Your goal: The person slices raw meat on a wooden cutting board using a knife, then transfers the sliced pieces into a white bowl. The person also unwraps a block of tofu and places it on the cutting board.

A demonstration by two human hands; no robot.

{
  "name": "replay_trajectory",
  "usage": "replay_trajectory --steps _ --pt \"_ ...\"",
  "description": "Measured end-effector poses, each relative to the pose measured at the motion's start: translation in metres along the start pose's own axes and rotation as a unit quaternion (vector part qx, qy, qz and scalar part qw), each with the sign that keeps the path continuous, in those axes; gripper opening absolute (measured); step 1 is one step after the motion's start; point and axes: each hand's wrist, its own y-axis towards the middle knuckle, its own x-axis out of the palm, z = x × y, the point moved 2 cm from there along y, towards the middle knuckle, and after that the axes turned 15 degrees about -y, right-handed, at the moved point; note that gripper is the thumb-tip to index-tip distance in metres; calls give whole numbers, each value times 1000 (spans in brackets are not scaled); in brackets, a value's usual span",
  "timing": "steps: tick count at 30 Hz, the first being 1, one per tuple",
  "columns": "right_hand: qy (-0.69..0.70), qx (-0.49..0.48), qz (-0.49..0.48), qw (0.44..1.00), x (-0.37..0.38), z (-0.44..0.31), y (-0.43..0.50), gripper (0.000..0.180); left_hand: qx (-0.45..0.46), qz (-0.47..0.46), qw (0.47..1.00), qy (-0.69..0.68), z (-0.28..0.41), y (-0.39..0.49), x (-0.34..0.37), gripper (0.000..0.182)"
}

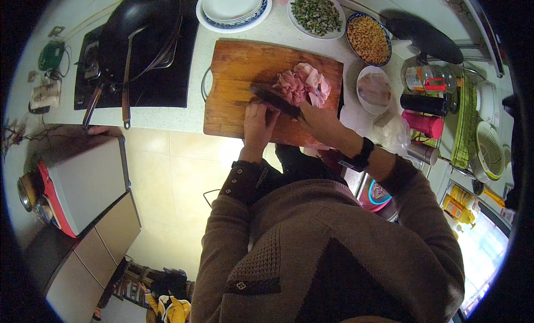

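Observation:
A wooden cutting board (233, 85) lies on the counter in front of me. My right hand (319, 120) is closed on the handle of a dark-bladed kitchen knife (275, 101), whose blade points up and to the left across the board. Just below the blade, near the board's front edge, is my left hand (258, 122); its fingers are bent, and whether they hold a piece of meat is hidden. Beyond the knife lies a heap of sliced raw meat (292, 87), with larger pale pink pieces (315, 83) on its right side.
Left of the board, a black wok (137, 35) and a long-handled utensil (127, 81) rest on the cooktop (167, 87). Behind stand stacked plates (231, 6) and a plate of chopped greens (316, 15). To the right are a bowl of peanuts (368, 39), a meat dish (374, 90) and bottles.

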Motion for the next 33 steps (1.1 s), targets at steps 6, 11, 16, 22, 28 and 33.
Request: replay_trajectory --steps 6,11,16,22,28,33 --pt "-4 -2 3 1000 0 -2 2 24 -7 -19 1000 2 -1 1 -3 24" --pt "-35 4 -7 999 7 -4 3 20 -4 -27 999 -30 -3 0 -4 24" --pt "-1 2 76 997 40 -13 35 20 -15 -40 999 -10 -3 1 -5 24" --pt "-16 5 54 998 36 16 4 24 8 -24 1000 -19 1 0 -7 25" --pt "-22 -1 93 995 5 17 6 26 42 12 998 -47 9 0 -11 22" --pt "-19 -13 68 997 -3 4 0 25 50 -3 998 -47 9 1 -11 20"
